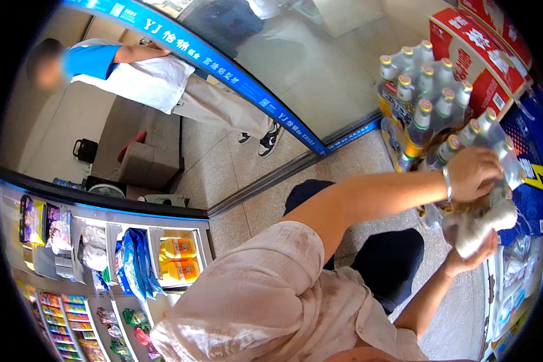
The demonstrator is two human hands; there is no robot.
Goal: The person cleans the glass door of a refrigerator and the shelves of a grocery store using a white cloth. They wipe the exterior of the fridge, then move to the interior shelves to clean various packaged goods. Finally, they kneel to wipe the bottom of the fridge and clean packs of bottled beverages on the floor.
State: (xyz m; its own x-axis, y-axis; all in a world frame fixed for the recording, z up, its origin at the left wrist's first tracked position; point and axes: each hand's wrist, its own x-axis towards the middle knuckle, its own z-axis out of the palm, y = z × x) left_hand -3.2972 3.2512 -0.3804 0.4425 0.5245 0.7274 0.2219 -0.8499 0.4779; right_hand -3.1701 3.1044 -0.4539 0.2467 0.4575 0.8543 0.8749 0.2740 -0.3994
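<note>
My left hand point(474, 174), with a silvery bracelet at the wrist, is over a group of capped glass bottles point(450, 147) in clear plastic film. Its fingers are curled; whether they grip anything cannot be made out. Just below, my right hand point(473, 258) holds a bunched, dirty white cloth point(475, 231) against the near side of these bottles. The cloth and my left hand hide some bottles. Another film-wrapped pack of capped bottles point(425, 99) stands upright beyond my left hand, with yellow and dark labels.
Red cartons point(475, 59) stand behind the bottles, and a blue carton point(529, 190) is at the right. A glass partition with a blue-taped frame point(235, 77) crosses the upper view; another person point(135, 77) stands beyond it. Stocked shelves point(163, 289) are at lower left, others at lower right.
</note>
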